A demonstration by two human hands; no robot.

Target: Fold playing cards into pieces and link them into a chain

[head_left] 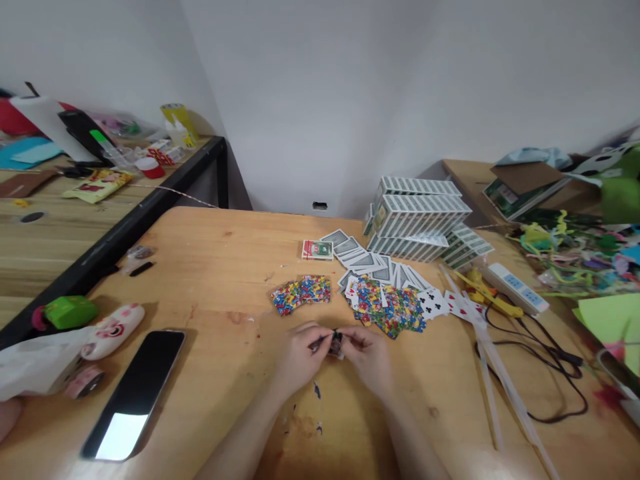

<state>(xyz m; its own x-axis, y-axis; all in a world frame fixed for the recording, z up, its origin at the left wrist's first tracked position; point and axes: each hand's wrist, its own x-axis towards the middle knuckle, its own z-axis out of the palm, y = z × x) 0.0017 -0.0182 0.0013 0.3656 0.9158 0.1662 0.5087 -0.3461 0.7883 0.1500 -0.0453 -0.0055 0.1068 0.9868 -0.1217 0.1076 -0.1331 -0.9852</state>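
The small dark, glossy piece with a pale lower edge [337, 347] sits between the fingers of your left hand [299, 357] and right hand [371, 357], neither nearer; both pinch it. Its visible part runs away from you, but your fingers hide too much to settle its long axis or pointing. Beyond them, leftward, multicoloured patterned cards [315, 290] lie on the light wooden table [225, 267]; rightward, a wider multicoloured card spread [387, 310].
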